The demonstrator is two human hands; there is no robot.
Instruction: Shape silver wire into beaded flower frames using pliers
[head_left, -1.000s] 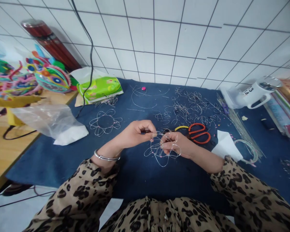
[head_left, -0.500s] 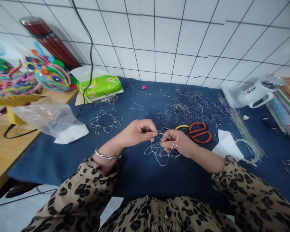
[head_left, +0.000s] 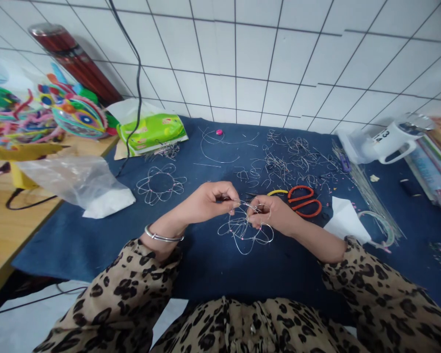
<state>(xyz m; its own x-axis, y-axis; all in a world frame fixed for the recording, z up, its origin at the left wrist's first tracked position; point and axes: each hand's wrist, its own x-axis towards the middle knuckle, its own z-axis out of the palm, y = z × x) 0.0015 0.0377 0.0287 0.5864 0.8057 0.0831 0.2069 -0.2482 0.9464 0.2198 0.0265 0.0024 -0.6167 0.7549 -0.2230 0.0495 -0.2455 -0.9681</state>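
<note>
Over the blue cloth (head_left: 206, 267), both hands work on a thin silver wire flower (head_left: 244, 233) with small pink beads. My left hand (head_left: 211, 201) pinches a wire end at the flower's top edge. My right hand (head_left: 274, 215) grips the flower's looped petals, fingers curled through the wire. A finished wire flower (head_left: 160, 184) lies flat on the cloth to the left. Orange-handled scissors (head_left: 304, 202) lie just behind my right hand.
Several cut wire scraps (head_left: 286, 157) litter the back of the cloth. A green tissue pack (head_left: 152, 133), a clear plastic bag (head_left: 77, 181), colourful craft pieces (head_left: 59, 115), a white mug (head_left: 389, 142), white paper (head_left: 347, 223) and straight wire lengths (head_left: 371, 196) surround the work spot.
Both hands stay almost in place. The wire flower has shifted slightly between the fingers and the right hand has moved a little up.
</note>
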